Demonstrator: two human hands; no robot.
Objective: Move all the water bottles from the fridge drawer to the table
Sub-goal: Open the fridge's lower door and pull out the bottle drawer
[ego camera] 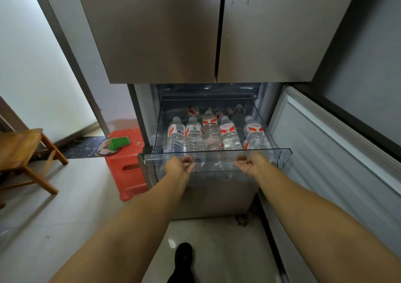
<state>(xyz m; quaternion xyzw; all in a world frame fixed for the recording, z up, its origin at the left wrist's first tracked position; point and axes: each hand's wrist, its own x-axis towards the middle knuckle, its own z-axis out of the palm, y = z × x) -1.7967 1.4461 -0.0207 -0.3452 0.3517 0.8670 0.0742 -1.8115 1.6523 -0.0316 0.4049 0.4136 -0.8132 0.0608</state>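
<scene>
the fingers (188, 159) of the left hand (179, 168) curl under the clear front lip of the fridge drawer (217, 155), and the right hand (249, 166) grips the same lip further right. the water bottles (208, 135) lie just behind both hands, inside the pulled-out drawer, packed side by side, long axis running front to back. each hand seems equally near. beside the fridge stands a red stool (127, 165), then a wooden chair (23, 150) on the pale tiled floor. no tabletop is visible.
</scene>
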